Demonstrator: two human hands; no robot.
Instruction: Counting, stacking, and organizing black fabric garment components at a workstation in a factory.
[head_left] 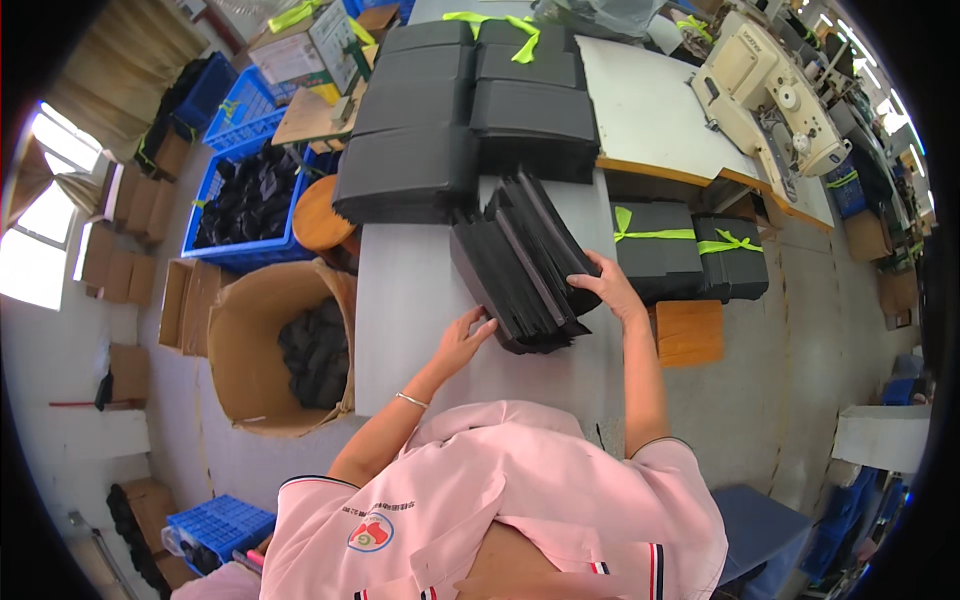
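A thick bundle of black sheets [520,265], fabric or foam by its look, lies tilted on the pale table [400,320] in front of me, fanned into several sections with gaps between them. My right hand [612,285] grips its right edge, thumb over the top and the other fingers curled along the side. At the near left corner my left hand [462,342] presses bent fingers against the sheets; part of its grip is hidden. Just beyond the bundle, tall piles of the same black sheets [405,165] stand side by side, with a yellow-green ribbon [522,45] across the far ones.
To the left are a cardboard drum [235,350] holding dark pieces, a round wooden stool [322,215] and a blue crate [205,215] of black pieces. At right, ribbon-tied black bundles [655,270] sit below a white sewing table [640,100] carrying a sewing machine [765,90].
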